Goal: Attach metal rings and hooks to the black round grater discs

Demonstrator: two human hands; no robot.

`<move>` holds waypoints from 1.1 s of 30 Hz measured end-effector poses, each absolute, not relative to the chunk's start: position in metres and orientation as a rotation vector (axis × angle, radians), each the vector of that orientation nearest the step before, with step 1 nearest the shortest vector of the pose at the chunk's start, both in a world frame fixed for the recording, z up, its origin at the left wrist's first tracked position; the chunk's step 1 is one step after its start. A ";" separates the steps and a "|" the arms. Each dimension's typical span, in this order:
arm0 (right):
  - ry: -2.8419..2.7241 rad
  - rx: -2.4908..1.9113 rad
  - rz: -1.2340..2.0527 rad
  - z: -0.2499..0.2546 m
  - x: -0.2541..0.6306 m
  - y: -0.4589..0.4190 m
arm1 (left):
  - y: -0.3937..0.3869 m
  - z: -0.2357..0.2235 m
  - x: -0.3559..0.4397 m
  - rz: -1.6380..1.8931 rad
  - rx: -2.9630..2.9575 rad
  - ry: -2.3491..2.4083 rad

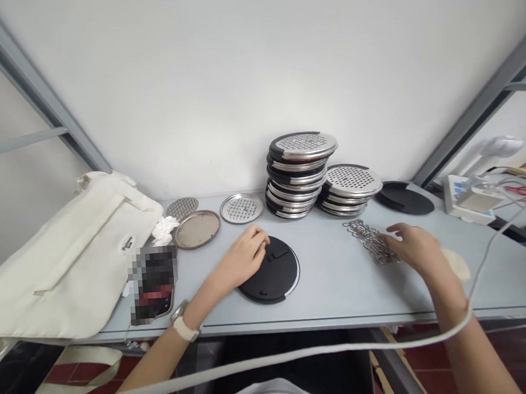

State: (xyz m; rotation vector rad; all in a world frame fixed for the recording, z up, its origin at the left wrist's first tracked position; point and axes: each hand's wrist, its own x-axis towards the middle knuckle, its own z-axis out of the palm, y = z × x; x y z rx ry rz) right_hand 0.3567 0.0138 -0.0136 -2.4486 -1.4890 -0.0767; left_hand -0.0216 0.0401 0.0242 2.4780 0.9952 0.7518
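A round black disc (275,274) with a silver strip along its right edge lies flat near the front of the table. My left hand (248,255) rests over its upper left part, fingers curled together; whatever they may pinch is hidden. To the right, my right hand (413,246) reaches down at a loose pile of small metal clips or rings (369,240). Its fingers are apart, and the fingertips touch the pile's right side.
Behind stand a tall stack of round graters (304,170) and a lower stack (352,182). Another black disc (405,198) lies right. Metal discs (241,209), a phone (154,285) and a white bag (69,258) are left. A white cable (301,355) crosses the foreground.
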 end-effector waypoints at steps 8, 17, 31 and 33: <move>-1.391 -2.424 0.224 -0.012 0.358 0.016 | 0.088 0.014 0.007 0.543 2.591 0.925; -1.411 -2.397 0.354 -0.009 0.353 0.014 | 0.094 0.007 -0.001 0.584 2.585 0.926; -1.272 -2.364 0.376 -0.021 0.359 0.014 | 0.095 0.004 0.004 0.479 3.014 0.933; -1.279 -2.363 0.380 -0.024 0.360 0.014 | 0.096 0.003 0.003 0.472 3.055 0.919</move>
